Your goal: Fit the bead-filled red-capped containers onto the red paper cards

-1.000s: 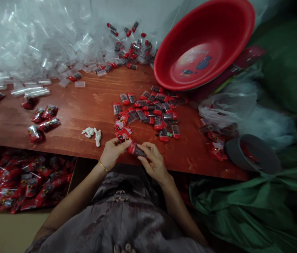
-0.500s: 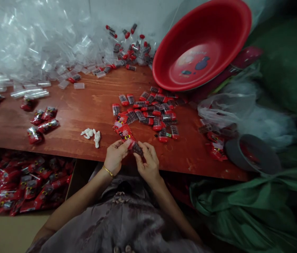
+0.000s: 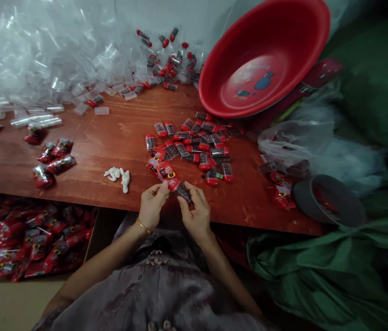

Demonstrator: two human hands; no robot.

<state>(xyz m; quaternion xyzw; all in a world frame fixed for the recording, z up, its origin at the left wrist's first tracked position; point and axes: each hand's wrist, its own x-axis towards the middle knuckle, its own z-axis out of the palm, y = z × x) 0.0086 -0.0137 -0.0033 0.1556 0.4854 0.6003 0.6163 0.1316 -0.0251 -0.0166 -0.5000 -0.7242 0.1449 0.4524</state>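
Container at fingertips of right hand; red packet touching left hand.

And the left hand slides rightward and closer to the body, narrowing the gap to the right hand! Its fingers now uncover more of the red printed packet than a second ago.
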